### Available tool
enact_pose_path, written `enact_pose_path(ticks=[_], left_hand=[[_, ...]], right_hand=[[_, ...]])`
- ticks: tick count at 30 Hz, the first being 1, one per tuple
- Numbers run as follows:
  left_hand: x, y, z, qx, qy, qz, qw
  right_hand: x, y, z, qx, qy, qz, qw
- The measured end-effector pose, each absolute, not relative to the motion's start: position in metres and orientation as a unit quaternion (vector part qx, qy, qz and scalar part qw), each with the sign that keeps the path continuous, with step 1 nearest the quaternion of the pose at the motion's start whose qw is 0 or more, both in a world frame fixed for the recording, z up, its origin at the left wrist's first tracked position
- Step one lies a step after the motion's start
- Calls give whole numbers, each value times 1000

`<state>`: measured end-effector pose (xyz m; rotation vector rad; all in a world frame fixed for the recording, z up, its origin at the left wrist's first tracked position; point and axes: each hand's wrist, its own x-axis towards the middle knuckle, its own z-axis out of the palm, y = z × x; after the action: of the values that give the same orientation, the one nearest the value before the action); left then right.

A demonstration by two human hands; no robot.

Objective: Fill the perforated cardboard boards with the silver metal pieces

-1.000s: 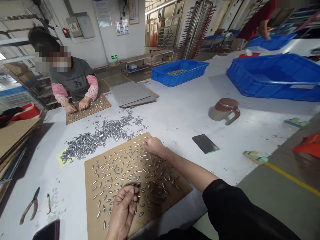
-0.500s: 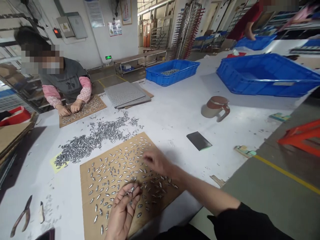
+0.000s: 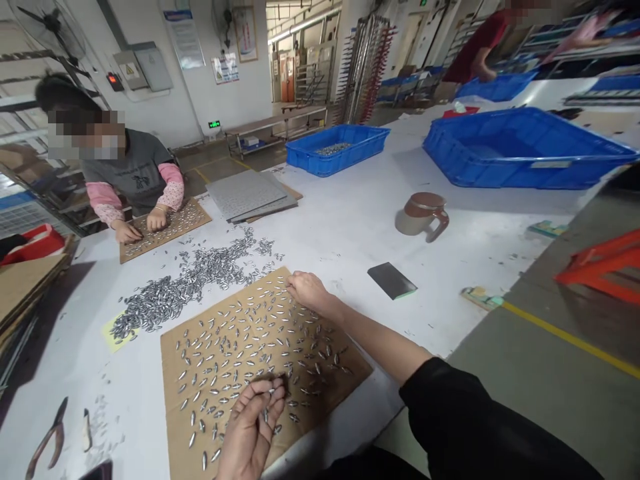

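Observation:
My left hand (image 3: 253,427) is curled, palm up, over the near part of a brown cardboard sheet (image 3: 175,413). Small silvery spindle-shaped metal pieces (image 3: 273,389) show between its fingertips and in its palm. At the sheet's far right corner is my right hand (image 3: 307,291), fingers pinched together and pointing down to the left; what they hold is hidden. Many similar metal pieces (image 3: 233,347) lie spaced out over the cardboard. Just beyond the sheet, a long loose heap of the same pieces (image 3: 165,297) spreads across the white table (image 3: 345,233).
Pliers (image 3: 53,433) and a small knife-like tool (image 3: 87,430) lie at left. A dark block (image 3: 393,280) and a mug (image 3: 423,217) stand at right. Blue bins (image 3: 335,150) and stacked grey sheets (image 3: 253,193) are farther back. Across the table, a co-worker's hands (image 3: 143,225) touch another piece-covered sheet.
My right hand has moved away from me, from above the cardboard's right side to its far corner. My left hand stays nearly in place, still holding metal pieces. The view has shifted slightly.

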<state>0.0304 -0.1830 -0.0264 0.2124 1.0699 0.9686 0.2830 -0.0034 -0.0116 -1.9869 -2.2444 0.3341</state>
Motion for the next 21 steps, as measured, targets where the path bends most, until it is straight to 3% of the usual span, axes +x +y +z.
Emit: enact_pose_path(ticks=[6, 14, 18, 21], left_hand=[[28, -182, -25, 123, 488, 453, 735], [30, -178, -24, 128, 492, 441, 739], [29, -180, -24, 123, 485, 442, 745], [29, -178, -23, 115, 496, 461, 727]], right_hand=[[267, 3, -21, -662, -741, 114, 20], [264, 3, -27, -705, -700, 105, 39], [259, -19, -16, -687, -702, 123, 145], [244, -58, -2, -536, -761, 268, 248]])
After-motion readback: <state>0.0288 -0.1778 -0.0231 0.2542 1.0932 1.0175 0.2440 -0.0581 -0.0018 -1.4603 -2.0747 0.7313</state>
